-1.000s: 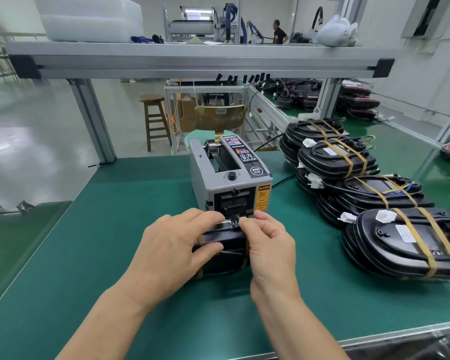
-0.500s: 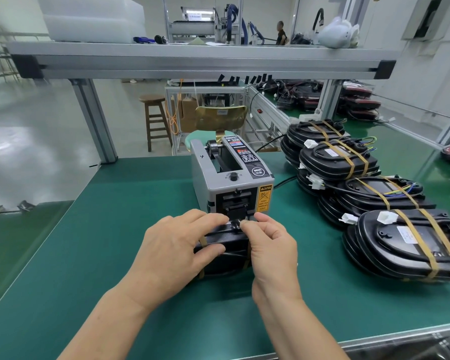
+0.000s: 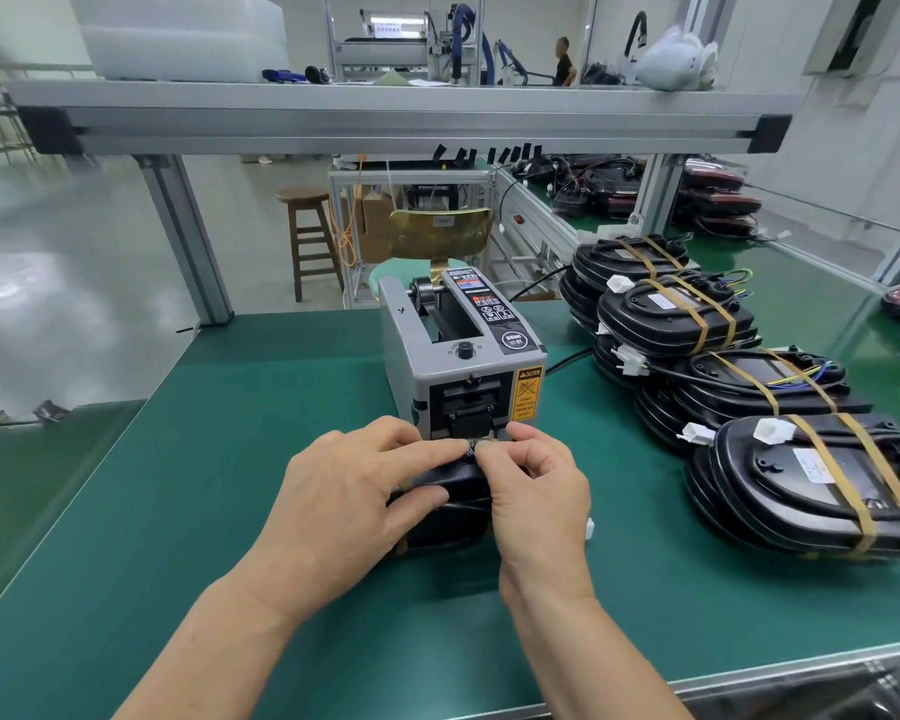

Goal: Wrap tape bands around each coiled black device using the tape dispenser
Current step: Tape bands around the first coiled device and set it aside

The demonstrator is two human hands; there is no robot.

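Note:
A black coiled device [image 3: 450, 517] lies on the green mat right in front of the grey tape dispenser [image 3: 463, 366]. My left hand [image 3: 354, 491] covers the device's left side, fingers curled over its top and thumb on its front. My right hand [image 3: 533, 485] pinches at the tape outlet, thumb and forefinger together just above the device's far edge. A tan tape band shows at the device's lower left. Most of the device is hidden under both hands.
Stacks of black devices bound with tan tape [image 3: 811, 491] fill the right side of the green table [image 3: 126, 511]. An aluminium frame beam [image 3: 385, 116] crosses overhead. A wooden stool [image 3: 310, 236] stands beyond the table's far edge.
Both hands stay on the device at the dispenser's outlet. My right fingertips have closed slightly toward the left forefinger; the device has not shifted.

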